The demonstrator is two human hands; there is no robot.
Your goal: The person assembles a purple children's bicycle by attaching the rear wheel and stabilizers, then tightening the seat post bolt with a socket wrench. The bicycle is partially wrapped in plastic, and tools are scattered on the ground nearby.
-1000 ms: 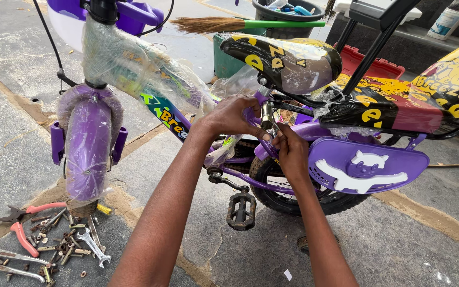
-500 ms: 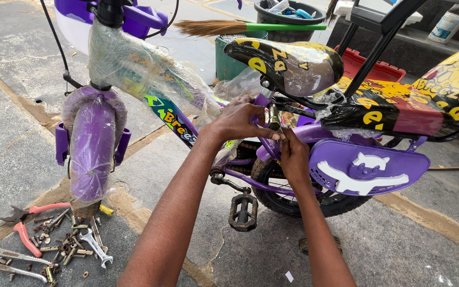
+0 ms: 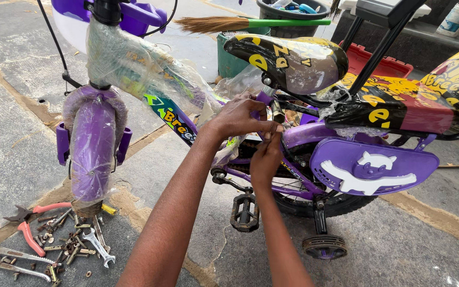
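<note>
1. Since the earlier frames our two hands have drawn closer together at the seat post, and our view has shifted a little to the right, so the training wheel point(image 3: 323, 246) now shows.

2. Head view: our left hand point(image 3: 238, 118) is curled narrow, fingertips pinched on the clamp fitting just under the saddle point(image 3: 292, 59). Our right hand point(image 3: 265, 159) comes up from below, fingers closed on a small part touching the same spot; what it holds we cannot tell.

3. We judge the seat clamp fastening is in hand; the next move calls for a steady grip above while the lower hand turns.

4. The child's bicycle point(image 3: 187, 114) stands on the concrete floor point(image 3: 6, 138), purple frame wrapped in crinkled clear film, glossy black-and-yellow saddle, and a smooth purple chain guard point(image 3: 375, 165) with a white cat shape.

5. Left on the floor lie red-handled pliers point(image 3: 30, 226), a spanner point(image 3: 99, 247) and scattered rusty bolts point(image 3: 62, 242). A straw broom point(image 3: 229, 23) rests behind.
</note>
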